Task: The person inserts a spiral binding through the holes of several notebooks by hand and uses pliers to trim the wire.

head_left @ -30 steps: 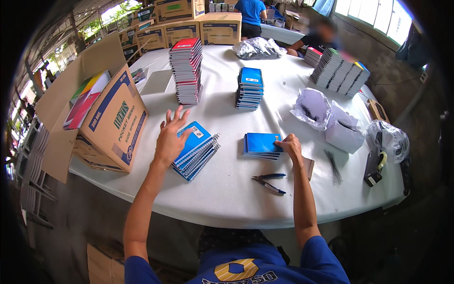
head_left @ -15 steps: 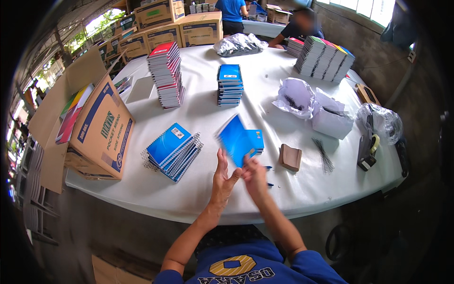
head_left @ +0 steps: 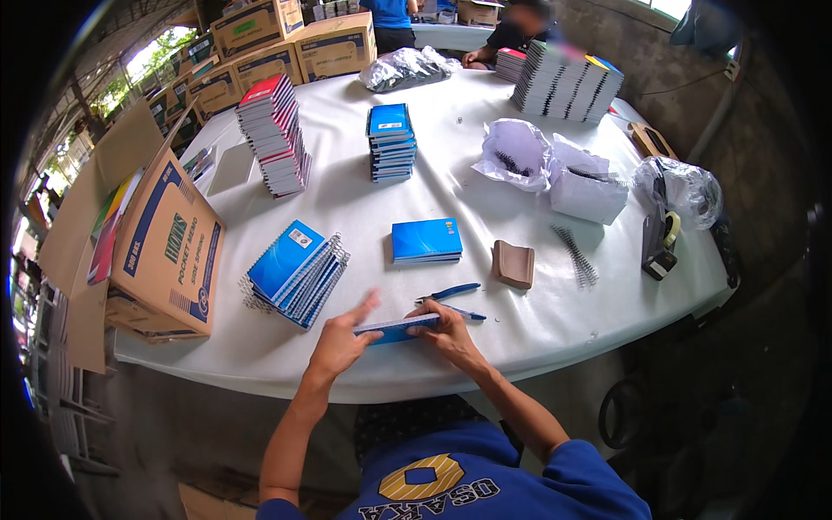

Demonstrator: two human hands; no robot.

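Note:
Near the table's front edge, a blue notebook (head_left: pixel 400 332) is held on edge between my two hands, its page edges facing up. My left hand (head_left: pixel 340 343) has its thumb against the notebook's left end, with fingertips raised and blurred behind it. At the other end, my right hand (head_left: pixel 449 336) grips the notebook between thumb and fingers. Just beyond that hand lie blue-handled pliers (head_left: pixel 459 290). Farther away rests a short stack of blue notebooks (head_left: pixel 425 238). To the left, wire-bound blue notebooks (head_left: pixel 295 260) are piled in a slanted heap.
An open cardboard box (head_left: pixel 169 251) stands left; red-covered (head_left: pixel 276 139) and blue notebook stacks (head_left: pixel 391 143) stand farther back. A brown block (head_left: pixel 513 264), wire coils (head_left: pixel 575 256), paper-lined boxes (head_left: pixel 589 195) and a tape dispenser (head_left: pixel 660 251) are right. A person (head_left: pixel 516 30) sits across the table.
The blue notebook has come down toward the table's front edge and turned on edge. My hands have lowered and moved apart to its two ends, uncovering the pliers. The view has shifted slightly.

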